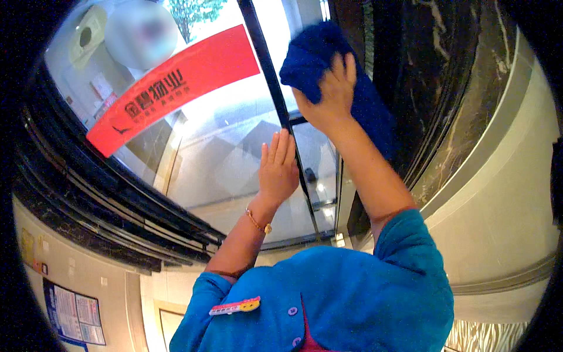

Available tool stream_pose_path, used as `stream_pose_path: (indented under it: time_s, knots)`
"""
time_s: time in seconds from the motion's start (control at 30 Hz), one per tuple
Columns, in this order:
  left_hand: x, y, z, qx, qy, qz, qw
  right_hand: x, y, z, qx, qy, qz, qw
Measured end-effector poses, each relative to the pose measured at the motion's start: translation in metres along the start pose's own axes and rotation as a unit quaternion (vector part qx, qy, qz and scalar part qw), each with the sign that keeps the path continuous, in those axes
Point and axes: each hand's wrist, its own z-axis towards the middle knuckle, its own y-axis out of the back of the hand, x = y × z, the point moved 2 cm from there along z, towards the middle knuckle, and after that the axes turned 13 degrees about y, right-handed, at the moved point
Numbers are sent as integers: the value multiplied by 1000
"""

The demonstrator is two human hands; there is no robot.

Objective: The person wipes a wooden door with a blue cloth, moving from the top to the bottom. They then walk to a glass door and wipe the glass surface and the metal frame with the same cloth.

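Note:
My right hand (pixel 332 94) presses a dark blue cloth (pixel 374 114) against the upper part of a narrow glass pane at the right of the dark door frame (pixel 268 66). The fingers are spread over the folded cloth, and part of it hangs down to the right. My left hand (pixel 279 165), with a bracelet at the wrist, lies flat near the frame's edge, on the large glass pane (pixel 220 176); its fingers point up and it holds nothing. A red banner strip (pixel 215 61) with writing crosses the upper glass.
Dark veined marble (pixel 440 88) borders the doorway on the right. Dark stepped trim (pixel 110 198) runs along the left. A framed notice board (pixel 77 312) hangs on the wall at lower left. Tiled floor and a tree show through the glass.

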Motion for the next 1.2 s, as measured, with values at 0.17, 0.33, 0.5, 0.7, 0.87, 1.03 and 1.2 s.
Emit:
stream_pose_path:
  time_s: [0.17, 0.33, 0.5, 0.7, 0.87, 1.03, 1.2]
  knots:
    - [10, -19, -33, 24, 4, -3, 1000, 19, -30, -23, 79, 49, 10, 996]
    - [19, -42, -71, 95, 8, 7, 995, 42, -24, -97, 95, 52, -10, 994]
    - [39, -55, -94, 160, 0, -22, 987, 80, -61, -260, 303, 86, -121, 941]
    - [42, -43, -87, 131, -4, 36, 991, 116, -31, -343, 249, -172, 191, 934]
    - [32, -30, -44, 76, -45, -19, 996, 80, 3, -210, 96, -232, 245, 937]
    - [62, -34, -38, 98, -57, -110, 987, 82, -40, -146, 53, -337, 290, 894]
    - [75, -26, -15, 112, -173, -50, 977, 107, -94, -180, -227, -534, 471, 664]
